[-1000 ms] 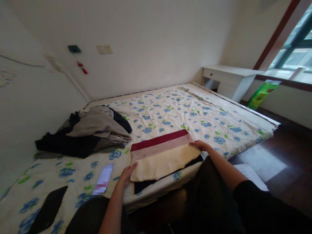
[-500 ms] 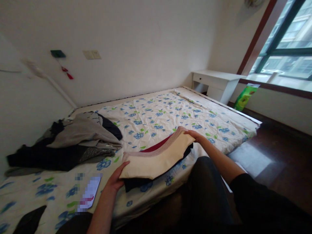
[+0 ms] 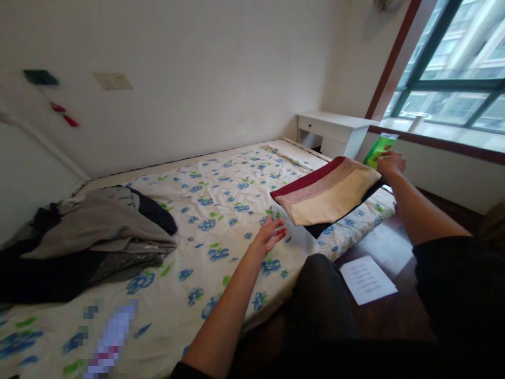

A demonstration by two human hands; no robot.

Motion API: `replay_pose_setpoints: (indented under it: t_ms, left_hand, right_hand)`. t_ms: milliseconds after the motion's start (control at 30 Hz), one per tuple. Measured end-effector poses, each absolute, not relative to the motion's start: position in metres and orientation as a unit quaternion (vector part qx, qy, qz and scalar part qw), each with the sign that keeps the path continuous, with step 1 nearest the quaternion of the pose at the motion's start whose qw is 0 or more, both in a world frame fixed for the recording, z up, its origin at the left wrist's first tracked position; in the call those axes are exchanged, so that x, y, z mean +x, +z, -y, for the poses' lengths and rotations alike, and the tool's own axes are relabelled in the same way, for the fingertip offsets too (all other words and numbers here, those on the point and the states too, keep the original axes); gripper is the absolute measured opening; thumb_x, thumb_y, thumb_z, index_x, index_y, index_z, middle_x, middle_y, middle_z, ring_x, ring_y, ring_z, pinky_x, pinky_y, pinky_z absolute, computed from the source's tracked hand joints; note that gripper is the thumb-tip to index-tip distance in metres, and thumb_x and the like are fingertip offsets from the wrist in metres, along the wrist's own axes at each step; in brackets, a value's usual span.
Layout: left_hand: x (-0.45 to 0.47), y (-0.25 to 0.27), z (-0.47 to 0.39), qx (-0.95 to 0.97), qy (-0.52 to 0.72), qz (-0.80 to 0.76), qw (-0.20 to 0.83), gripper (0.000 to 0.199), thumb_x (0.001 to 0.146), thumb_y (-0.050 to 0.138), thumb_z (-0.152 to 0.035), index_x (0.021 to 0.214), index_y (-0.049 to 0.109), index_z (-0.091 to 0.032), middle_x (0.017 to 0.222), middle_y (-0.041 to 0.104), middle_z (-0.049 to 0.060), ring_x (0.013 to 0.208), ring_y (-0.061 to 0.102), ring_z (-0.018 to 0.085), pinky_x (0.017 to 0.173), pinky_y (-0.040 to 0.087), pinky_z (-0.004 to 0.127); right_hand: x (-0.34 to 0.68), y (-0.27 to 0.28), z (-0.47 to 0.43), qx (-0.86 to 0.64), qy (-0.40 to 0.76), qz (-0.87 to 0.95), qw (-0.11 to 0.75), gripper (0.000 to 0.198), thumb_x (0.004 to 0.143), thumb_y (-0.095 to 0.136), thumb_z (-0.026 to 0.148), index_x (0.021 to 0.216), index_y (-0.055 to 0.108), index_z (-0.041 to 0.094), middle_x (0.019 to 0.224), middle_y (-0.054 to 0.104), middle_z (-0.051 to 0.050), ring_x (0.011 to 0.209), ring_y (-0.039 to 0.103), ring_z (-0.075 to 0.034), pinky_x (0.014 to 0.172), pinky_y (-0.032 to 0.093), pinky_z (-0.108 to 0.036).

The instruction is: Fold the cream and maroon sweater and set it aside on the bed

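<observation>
A folded garment (image 3: 333, 192) with maroon, dusty pink, cream and black bands is held above the right part of the bed. My right hand (image 3: 391, 164) grips its right end, the fingers partly hidden. Off the garment's lower left corner is my left hand (image 3: 270, 235), its fingers apart and nothing in it. Under both lies a cream sheet (image 3: 221, 226) with blue flowers and green leaves.
Grey and black clothes (image 3: 102, 223) are heaped on the bed's left side. A pixelated pale item (image 3: 112, 337) lies near the front. Printed paper (image 3: 367, 280) rests on the dark floor. Beyond the bed stand a white desk (image 3: 335, 122) and a green packet (image 3: 374, 152).
The garment has moved right and up, away from my lap, in my right hand. My left hand has let go of its left end and opened. The view has shifted right.
</observation>
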State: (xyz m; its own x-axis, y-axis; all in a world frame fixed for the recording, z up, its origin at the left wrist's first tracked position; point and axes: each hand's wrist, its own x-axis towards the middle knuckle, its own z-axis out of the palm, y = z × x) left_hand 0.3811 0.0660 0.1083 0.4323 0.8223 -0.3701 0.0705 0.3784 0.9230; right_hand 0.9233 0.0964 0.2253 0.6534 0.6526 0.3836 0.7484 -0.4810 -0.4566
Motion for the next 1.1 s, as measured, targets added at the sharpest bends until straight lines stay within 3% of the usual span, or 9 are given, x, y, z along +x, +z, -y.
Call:
replay_pose_setpoints:
  t_ms: [100,200,333,400,533,633,800,900,1100]
  left_hand:
    - [0.332,0.064,-0.05,0.51,0.203,-0.513,0.66,0.076,0.108,0.06,-0.043,0.177,0.032,-0.026,0.163,0.064,0.018,0.128,0.076,0.026,0.102,0.063,0.039]
    - [0.248,0.025,-0.036,0.535,0.147,-0.579,0.597,0.078,0.1,0.069,-0.046,0.171,0.043,-0.028,0.153,0.071,0.018,0.115,0.079,0.025,0.091,0.063,0.035]
    - [0.127,0.0,-0.019,0.555,0.054,-0.671,0.488,0.082,0.084,0.079,-0.049,0.157,0.061,-0.016,0.102,0.083,0.009,0.084,0.077,0.025,0.074,0.059,0.033]
    - [0.075,-0.002,-0.007,0.596,0.018,-0.683,0.421,0.074,0.08,0.078,-0.045,0.148,0.071,-0.016,0.094,0.083,0.007,0.085,0.078,0.028,0.077,0.06,0.035]
    - [0.011,0.004,0.027,0.653,-0.027,-0.681,0.329,0.073,0.081,0.073,-0.029,0.153,0.072,-0.021,0.137,0.083,0.012,0.117,0.08,0.03,0.105,0.059,0.037]
    - [0.003,0.004,0.048,0.653,-0.073,-0.693,0.297,0.077,0.087,0.069,-0.024,0.164,0.063,-0.023,0.156,0.075,0.013,0.137,0.074,0.03,0.116,0.053,0.036]
    - [0.013,-0.004,0.049,0.671,-0.095,-0.702,0.218,0.061,0.095,0.066,-0.026,0.156,0.068,-0.027,0.151,0.076,0.013,0.141,0.071,0.031,0.118,0.051,0.039]
    - [0.007,-0.005,0.032,0.665,-0.098,-0.719,0.179,0.045,0.098,0.063,-0.027,0.141,0.076,-0.026,0.143,0.077,0.012,0.131,0.074,0.029,0.113,0.052,0.036]
    - [-0.033,0.005,-0.037,0.669,-0.046,-0.74,0.054,0.05,0.098,0.06,-0.018,0.147,0.073,-0.02,0.155,0.065,0.017,0.137,0.066,0.031,0.115,0.052,0.041]
  right_hand:
    - [0.879,0.156,-0.074,-0.875,0.013,0.401,0.272,0.032,0.104,0.07,0.016,0.132,0.083,0.01,0.127,0.081,-0.026,0.112,0.079,-0.03,0.1,0.057,-0.041]
    - [0.796,0.075,-0.054,-0.84,0.117,0.49,0.202,0.032,0.103,0.066,0.013,0.129,0.085,0.013,0.125,0.085,-0.018,0.11,0.08,-0.027,0.098,0.057,-0.034]
    - [0.675,0.002,-0.034,-0.762,0.214,0.587,0.174,0.034,0.098,0.065,0.012,0.123,0.087,0.018,0.121,0.086,-0.01,0.11,0.08,-0.024,0.099,0.056,-0.028]
    - [0.623,-0.014,-0.029,-0.705,0.249,0.644,0.164,0.038,0.096,0.064,0.013,0.127,0.086,0.018,0.123,0.086,-0.011,0.111,0.08,-0.024,0.101,0.056,-0.028]
    - [0.541,-0.028,-0.028,-0.563,0.352,0.746,0.045,0.035,0.085,0.076,0.019,0.118,0.088,0.022,0.116,0.087,-0.008,0.106,0.081,-0.026,0.097,0.058,-0.031]
    - [0.487,-0.04,-0.025,-0.55,0.319,0.771,0.002,0.027,0.081,0.082,0.022,0.107,0.087,0.021,0.113,0.086,-0.01,0.107,0.08,-0.029,0.095,0.057,-0.033]
    - [0.41,-0.06,-0.001,-0.634,0.292,0.716,-0.014,0.014,0.093,0.074,0.025,0.102,0.082,0.02,0.115,0.085,-0.017,0.11,0.081,-0.031,0.087,0.056,-0.033]
    - [0.384,-0.064,0.016,-0.692,0.234,0.682,0.018,0.026,0.103,0.06,0.029,0.113,0.081,0.018,0.116,0.083,-0.02,0.11,0.082,-0.034,0.09,0.057,-0.038]
    - [0.372,-0.068,0.024,-0.712,0.192,0.674,0.031,0.032,0.112,0.049,0.033,0.119,0.076,0.017,0.105,0.083,-0.018,0.102,0.083,-0.033,0.091,0.056,-0.039]
